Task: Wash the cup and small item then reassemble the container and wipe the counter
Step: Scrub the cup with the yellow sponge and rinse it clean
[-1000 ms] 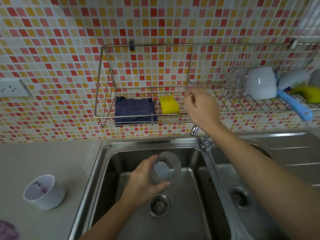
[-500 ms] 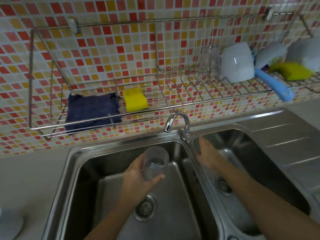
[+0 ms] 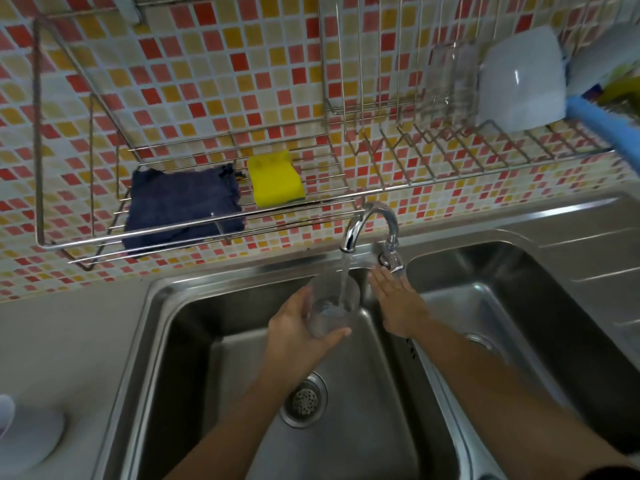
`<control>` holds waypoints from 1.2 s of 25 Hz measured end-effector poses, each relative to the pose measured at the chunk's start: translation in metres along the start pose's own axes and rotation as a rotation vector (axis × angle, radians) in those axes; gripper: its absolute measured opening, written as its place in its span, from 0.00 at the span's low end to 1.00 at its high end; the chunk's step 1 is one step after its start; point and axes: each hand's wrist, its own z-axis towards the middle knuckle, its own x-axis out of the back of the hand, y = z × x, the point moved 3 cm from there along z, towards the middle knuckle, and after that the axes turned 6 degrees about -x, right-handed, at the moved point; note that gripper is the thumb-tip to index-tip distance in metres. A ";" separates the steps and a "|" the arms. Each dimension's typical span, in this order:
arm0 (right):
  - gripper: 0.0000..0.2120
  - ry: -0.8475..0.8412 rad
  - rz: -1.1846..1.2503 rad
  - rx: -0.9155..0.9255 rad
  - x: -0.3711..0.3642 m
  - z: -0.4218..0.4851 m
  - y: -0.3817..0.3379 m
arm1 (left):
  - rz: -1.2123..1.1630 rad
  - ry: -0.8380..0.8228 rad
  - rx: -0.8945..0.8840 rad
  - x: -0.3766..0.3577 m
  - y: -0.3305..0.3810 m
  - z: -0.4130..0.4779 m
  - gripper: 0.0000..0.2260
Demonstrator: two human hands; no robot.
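Observation:
My left hand grips a clear plastic cup over the left sink basin. Water streams from the chrome tap into the cup. My right hand is flat with fingers apart, its fingertips just below the tap's handle. A white container sits blurred on the counter at the lower left edge. A dark blue cloth and a yellow sponge lie on the wire rack on the wall.
The right sink basin lies beside the left one, with a ridged draining board further right. A white bowl, a clear glass and a blue-handled utensil rest on the rack's right part. A drain strainer sits in the left basin.
My right hand dropped from the rack to the tap's handle. Water now runs into the cup, which my left hand raised under the spout. The view tilted down and nearer.

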 end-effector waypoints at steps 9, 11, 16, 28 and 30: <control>0.30 0.102 0.305 -0.263 -0.066 -0.089 0.002 | -0.022 -0.030 0.029 -0.021 -0.003 0.009 0.40; 0.29 0.125 0.320 -0.326 -0.074 -0.096 0.002 | -0.060 -0.032 0.036 -0.028 -0.002 0.014 0.38; 0.30 0.192 0.248 -0.309 -0.068 -0.096 0.000 | -0.105 -0.091 0.072 -0.035 0.000 0.010 0.39; 0.30 0.227 0.242 -0.300 -0.072 -0.094 0.001 | -0.142 -0.120 0.107 -0.029 -0.013 0.009 0.41; 0.30 0.240 0.241 -0.291 -0.072 -0.094 0.002 | -0.147 -0.120 0.108 -0.030 -0.012 0.009 0.40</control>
